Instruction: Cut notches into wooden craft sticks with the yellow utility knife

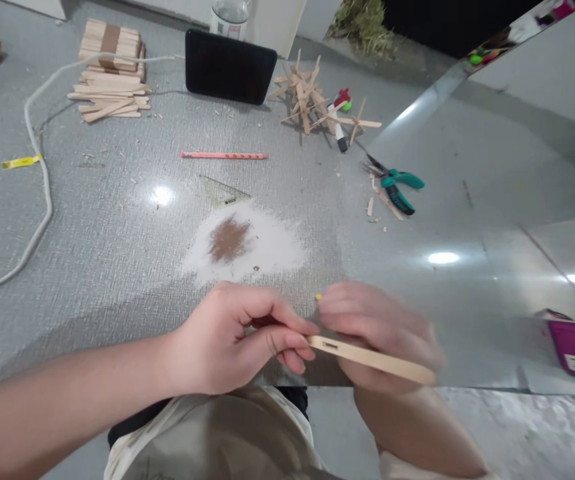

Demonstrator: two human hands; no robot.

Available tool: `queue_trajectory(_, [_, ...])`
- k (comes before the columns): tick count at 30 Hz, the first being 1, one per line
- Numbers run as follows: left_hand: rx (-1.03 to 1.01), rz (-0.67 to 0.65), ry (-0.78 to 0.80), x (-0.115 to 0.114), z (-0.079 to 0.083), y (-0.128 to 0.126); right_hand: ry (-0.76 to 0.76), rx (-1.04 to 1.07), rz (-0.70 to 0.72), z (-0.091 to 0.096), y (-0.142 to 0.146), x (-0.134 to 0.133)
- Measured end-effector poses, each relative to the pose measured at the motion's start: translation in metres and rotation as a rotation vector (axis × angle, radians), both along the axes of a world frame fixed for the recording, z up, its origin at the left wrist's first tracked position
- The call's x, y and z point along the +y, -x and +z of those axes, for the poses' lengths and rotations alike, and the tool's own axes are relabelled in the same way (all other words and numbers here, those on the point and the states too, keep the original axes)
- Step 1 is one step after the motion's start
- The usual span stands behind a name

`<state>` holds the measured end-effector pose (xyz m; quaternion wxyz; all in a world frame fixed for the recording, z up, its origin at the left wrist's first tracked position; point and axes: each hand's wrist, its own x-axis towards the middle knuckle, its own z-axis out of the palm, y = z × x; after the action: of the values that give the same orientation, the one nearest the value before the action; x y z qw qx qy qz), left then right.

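My left hand (247, 337) pinches the near end of a pale wooden craft stick (377, 360) between thumb and fingers. A small dark rectangular slot shows in the stick close to my fingertips. The stick runs rightward across the front of my right hand (382, 330), which is curled and blurred. A small yellow tip (318, 297) pokes out by its fingers; the rest of that item is hidden. Just beyond both hands, a white powdery patch (277, 243) with a brown powder heap (230, 239) lies on the grey table (132, 233).
A pink pencil (225, 155) and clear set square (225, 190) lie farther back. Green-handled pliers (400, 187) rest to the right. A dark-screened device (230, 67), stacked craft sticks (112, 100), a joined-stick structure (305, 93) and a white cable (45, 180) are at the back and left.
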<state>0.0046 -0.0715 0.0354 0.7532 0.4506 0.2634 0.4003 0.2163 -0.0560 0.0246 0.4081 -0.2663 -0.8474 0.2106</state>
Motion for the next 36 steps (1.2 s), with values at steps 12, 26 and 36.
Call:
queue_trajectory(12, [0.493,0.127,-0.591,0.007,-0.008,0.002,-0.071,-0.017,-0.174,0.003,0.005,0.000])
queue_trajectory(26, [0.533,0.026,-0.067,0.015,-0.011,0.002,-0.113,-0.316,-0.410,0.004,0.004,-0.002])
queue_trajectory(36, [0.500,0.047,-0.061,0.015,-0.014,0.001,0.065,-0.255,-0.493,0.006,0.005,-0.006])
